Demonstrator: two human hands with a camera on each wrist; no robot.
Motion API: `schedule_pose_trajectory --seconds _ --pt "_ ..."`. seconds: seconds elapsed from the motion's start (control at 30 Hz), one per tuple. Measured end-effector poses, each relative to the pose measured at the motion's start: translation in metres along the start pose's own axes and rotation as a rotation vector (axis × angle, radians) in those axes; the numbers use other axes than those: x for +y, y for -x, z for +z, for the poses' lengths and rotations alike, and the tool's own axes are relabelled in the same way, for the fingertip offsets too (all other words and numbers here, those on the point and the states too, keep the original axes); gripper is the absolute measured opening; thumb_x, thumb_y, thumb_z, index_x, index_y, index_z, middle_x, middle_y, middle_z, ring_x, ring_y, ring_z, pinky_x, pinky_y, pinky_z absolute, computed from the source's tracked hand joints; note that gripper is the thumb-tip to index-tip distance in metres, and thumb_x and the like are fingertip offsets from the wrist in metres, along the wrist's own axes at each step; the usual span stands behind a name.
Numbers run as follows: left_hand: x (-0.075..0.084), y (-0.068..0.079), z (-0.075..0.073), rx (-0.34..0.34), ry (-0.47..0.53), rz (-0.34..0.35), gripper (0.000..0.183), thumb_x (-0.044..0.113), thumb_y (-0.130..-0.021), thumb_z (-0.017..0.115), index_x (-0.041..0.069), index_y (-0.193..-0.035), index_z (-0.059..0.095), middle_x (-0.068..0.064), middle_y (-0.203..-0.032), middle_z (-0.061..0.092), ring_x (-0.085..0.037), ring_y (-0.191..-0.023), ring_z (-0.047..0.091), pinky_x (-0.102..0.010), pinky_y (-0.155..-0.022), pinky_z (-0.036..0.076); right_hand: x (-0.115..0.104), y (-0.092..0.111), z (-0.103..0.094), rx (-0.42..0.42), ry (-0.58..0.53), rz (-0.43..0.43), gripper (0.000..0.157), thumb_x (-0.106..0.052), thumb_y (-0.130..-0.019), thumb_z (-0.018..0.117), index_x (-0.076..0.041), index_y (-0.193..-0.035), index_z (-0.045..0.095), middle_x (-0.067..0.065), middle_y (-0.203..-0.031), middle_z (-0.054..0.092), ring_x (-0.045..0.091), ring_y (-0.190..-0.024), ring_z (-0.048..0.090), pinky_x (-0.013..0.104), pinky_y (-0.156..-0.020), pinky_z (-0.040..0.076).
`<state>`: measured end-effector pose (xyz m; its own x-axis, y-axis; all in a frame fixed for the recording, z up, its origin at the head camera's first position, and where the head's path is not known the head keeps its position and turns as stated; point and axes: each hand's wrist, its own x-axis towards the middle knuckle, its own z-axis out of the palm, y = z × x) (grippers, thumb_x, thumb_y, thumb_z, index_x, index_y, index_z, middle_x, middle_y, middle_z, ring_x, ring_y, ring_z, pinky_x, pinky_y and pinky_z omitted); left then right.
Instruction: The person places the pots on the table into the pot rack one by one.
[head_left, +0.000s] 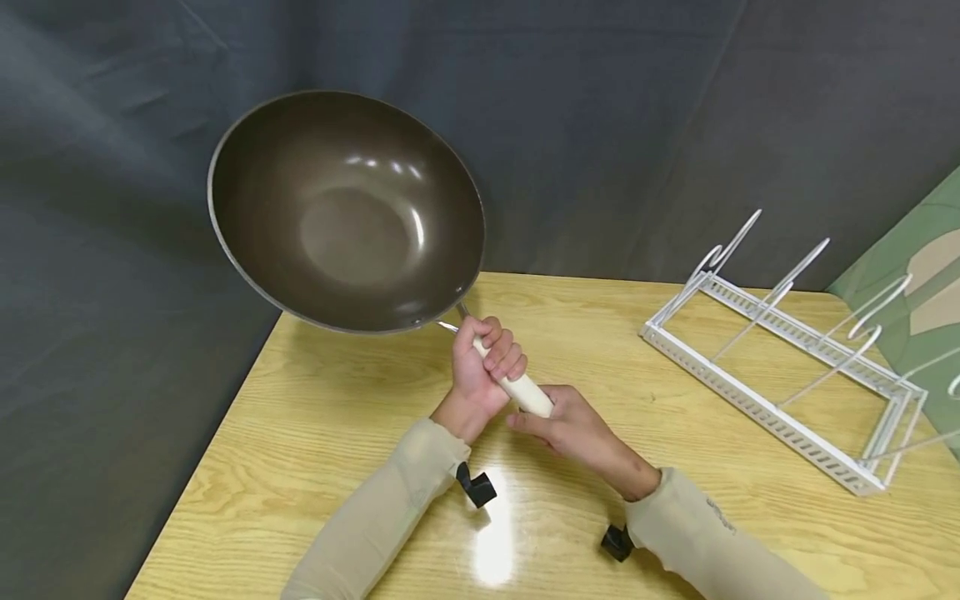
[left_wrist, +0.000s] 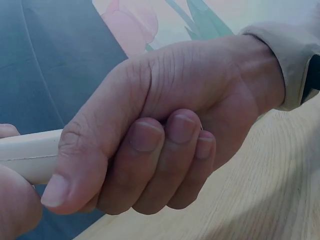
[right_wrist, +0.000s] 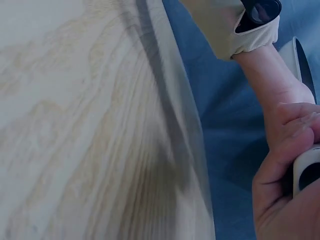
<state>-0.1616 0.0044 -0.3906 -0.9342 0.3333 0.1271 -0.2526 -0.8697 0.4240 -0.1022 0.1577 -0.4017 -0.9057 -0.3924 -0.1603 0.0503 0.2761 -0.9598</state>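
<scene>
A wok with a dark brown inside and a cream handle is held up, tilted, over the table's far left edge. My left hand wraps round the handle near the bowl. At the handle's free end, my right hand grips with the thumb on one side and the fingers on the other. The left wrist view shows the right hand with its fingers curled in. In the right wrist view the handle's hollow end lies between both hands, and a bit of the wok's rim shows behind.
On the right of the wooden table stands a white metal rack with several upright wire dividers. A dark cloth hangs behind the table and down its left side. A green patterned surface lies at the far right.
</scene>
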Motion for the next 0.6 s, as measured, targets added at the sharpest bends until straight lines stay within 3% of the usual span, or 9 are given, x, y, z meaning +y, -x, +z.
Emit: schedule_pose_trajectory --seconds 0.37,0.6 --pt "0.003 -0.001 0.019 -0.097 -0.065 -0.020 0.030 0.015 -0.089 0.029 0.022 -0.060 0.032 0.012 -0.042 0.036 -0.001 -0.034 0.035 -0.017 -0.038 0.027 -0.005 0.010 0.005 0.108 -0.025 -0.054 0.021 -0.017 -0.090 0.076 -0.002 -0.089 0.062 0.004 -0.059 0.051 0.012 -0.047 0.043 0.022 -0.041 0.036" --pt "0.003 0.000 0.032 -0.146 -0.115 -0.039 0.031 0.016 -0.089 0.029 0.024 -0.060 0.034 0.014 -0.043 0.037 0.000 -0.034 0.035 -0.017 -0.039 0.027 -0.009 0.017 0.005 0.128 -0.040 -0.082 0.020 -0.015 -0.090 0.076 -0.003 -0.085 0.061 0.003 -0.057 0.050 0.011 -0.046 0.043 0.021 -0.041 0.036"
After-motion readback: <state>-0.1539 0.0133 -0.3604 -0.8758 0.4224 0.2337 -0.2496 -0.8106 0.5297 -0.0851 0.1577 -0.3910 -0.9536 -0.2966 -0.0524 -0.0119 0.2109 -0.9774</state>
